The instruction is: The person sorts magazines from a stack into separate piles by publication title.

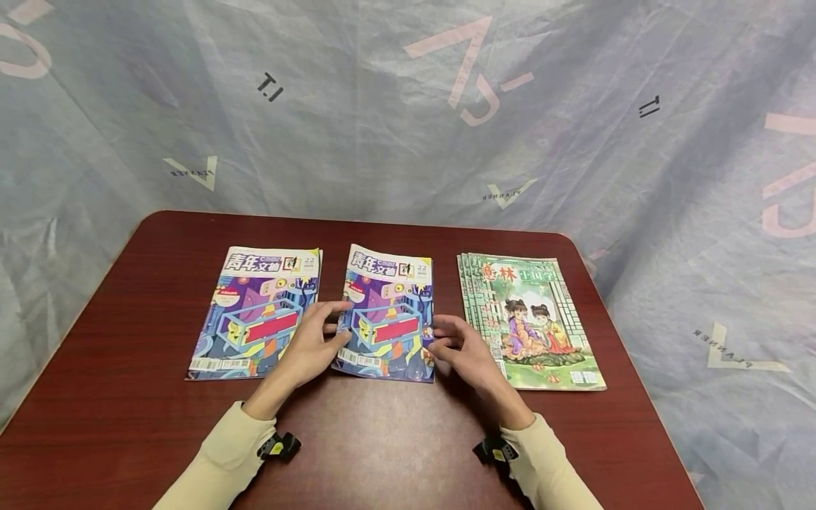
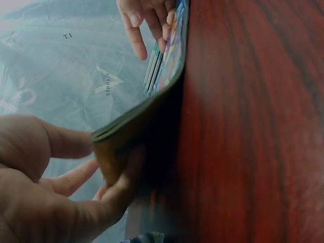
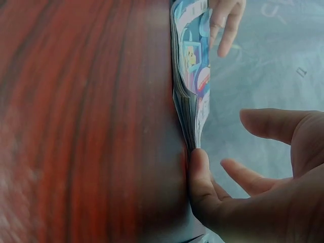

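Note:
A purple and blue magazine lies in the middle of the table with its left side lifted, as the left wrist view shows. My left hand pinches that raised edge, thumb at the edge and fingers reaching under it. On the opposite side is my right hand. One of its fingertips touches the right edge low by the table, while the thumb stands apart from the pages. Page layers spread along this edge in the right wrist view.
Left of the hands lies a matching magazine on top of another, partly covered by the left hand. Several overlapping green magazines lie on the right. The dark red table has a grey printed sheet hanging behind it.

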A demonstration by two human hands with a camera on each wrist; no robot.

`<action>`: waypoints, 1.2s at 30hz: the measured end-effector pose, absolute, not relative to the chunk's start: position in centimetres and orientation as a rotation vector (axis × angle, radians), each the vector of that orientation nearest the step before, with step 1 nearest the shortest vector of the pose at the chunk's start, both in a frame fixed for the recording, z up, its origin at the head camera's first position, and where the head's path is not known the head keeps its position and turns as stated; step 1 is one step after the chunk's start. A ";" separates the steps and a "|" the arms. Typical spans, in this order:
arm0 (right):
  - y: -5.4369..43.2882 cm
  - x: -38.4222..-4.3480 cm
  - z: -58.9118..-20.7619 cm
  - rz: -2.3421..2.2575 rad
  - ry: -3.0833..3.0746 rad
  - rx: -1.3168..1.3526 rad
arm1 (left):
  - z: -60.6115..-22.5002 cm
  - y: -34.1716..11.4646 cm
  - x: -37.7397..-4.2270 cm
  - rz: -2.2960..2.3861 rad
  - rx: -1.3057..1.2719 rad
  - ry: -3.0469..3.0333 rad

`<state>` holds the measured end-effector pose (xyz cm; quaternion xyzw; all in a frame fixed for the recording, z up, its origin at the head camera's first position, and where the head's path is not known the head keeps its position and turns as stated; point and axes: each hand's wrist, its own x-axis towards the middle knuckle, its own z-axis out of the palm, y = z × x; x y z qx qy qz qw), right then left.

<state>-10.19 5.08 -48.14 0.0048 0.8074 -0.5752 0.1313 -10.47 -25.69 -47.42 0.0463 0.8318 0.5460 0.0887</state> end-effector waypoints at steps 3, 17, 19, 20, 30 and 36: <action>5.1 -10.2 -48.2 -1.676 2.335 0.026 | -47.7 -25.7 -10.4 1.628 0.116 2.479; 5.1 -10.2 -48.1 -1.783 2.238 0.060 | -47.5 -25.6 -10.6 1.954 -0.164 2.176; 5.0 -10.2 -48.2 -1.823 2.190 0.090 | -47.4 -25.6 -10.6 1.963 -0.184 2.155; 4.9 -10.2 -48.3 -1.841 2.165 0.101 | -47.4 -25.6 -10.6 1.964 -0.188 2.148; 5.0 -10.4 -48.8 -1.897 2.089 0.136 | -47.1 -25.5 -10.2 1.849 -0.163 2.184; 5.0 -10.5 -48.9 -1.927 2.052 0.178 | -47.3 -25.7 -10.1 1.808 -0.146 2.188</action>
